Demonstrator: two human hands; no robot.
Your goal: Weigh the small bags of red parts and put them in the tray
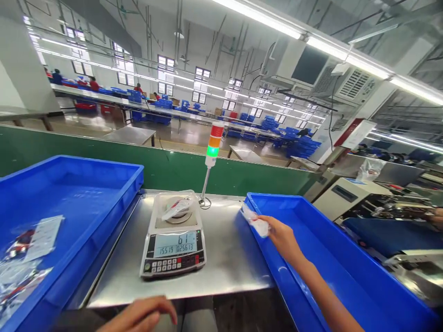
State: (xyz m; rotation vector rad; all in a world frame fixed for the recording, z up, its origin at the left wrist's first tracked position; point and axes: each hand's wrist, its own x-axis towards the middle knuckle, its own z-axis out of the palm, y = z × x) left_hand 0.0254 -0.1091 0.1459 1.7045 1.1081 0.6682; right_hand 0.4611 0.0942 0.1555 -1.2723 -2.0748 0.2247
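My right hand (280, 233) pinches a small clear plastic packet (258, 224) with a white paper in it, over the near wall of the right blue bin (332, 258). My left hand (141, 316) hangs at the front edge of the metal table (228, 272), fingers loosely bent and apart, holding nothing. Between the hands stands a digital counting scale (175, 244), its display lit. Another clear packet (178, 208) with a white paper and something red lies tilted on the scale's pan.
At the left a blue bin (100, 221) holds several bagged packets (43, 237). A signal tower (214, 143) glowing green rises behind the scale, before a green partition (173, 168). A machine with a blue belt (384, 235) stands at the right. Distant people sit at long benches.
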